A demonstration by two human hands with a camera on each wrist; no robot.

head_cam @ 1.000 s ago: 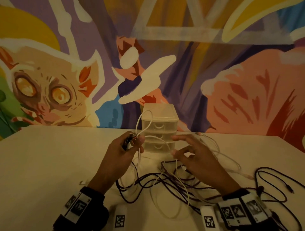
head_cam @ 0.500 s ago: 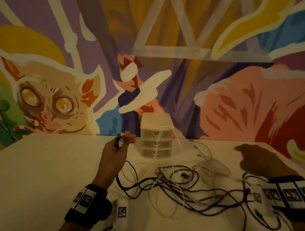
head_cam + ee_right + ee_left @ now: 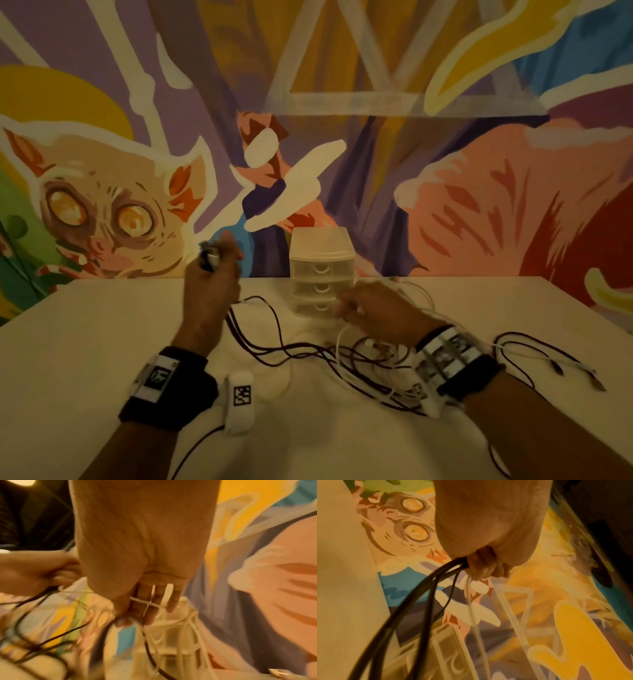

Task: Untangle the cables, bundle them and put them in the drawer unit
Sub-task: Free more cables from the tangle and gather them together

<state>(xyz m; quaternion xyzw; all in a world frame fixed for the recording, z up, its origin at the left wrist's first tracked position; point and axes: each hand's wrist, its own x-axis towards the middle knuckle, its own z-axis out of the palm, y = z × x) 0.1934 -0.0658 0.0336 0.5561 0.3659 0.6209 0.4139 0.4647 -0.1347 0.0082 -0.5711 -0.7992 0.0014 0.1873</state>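
Observation:
A tangle of black and white cables (image 3: 342, 359) lies on the white table (image 3: 85, 342) in front of a small translucent drawer unit (image 3: 322, 270) with three shut drawers. My left hand (image 3: 219, 255) is raised left of the unit and grips several cable ends; their plugs (image 3: 209, 258) stick out above the fist. In the left wrist view, black cables (image 3: 419, 601) and a white cable (image 3: 469, 595) hang from its curled fingers (image 3: 481, 563). My right hand (image 3: 346, 308) is low before the bottom drawer, pinching a white cable (image 3: 145, 601) between thumb and fingers.
Loose cable ends (image 3: 582, 373) trail across the table at the right. A painted wall (image 3: 479, 205) stands directly behind the drawer unit. A white tag with a code (image 3: 239, 401) hangs by my left wrist. The table's left part holds nothing.
My right hand has come back from the far right to the front of the drawer unit and taken hold of a white cable. The left hand has lifted its cable ends higher.

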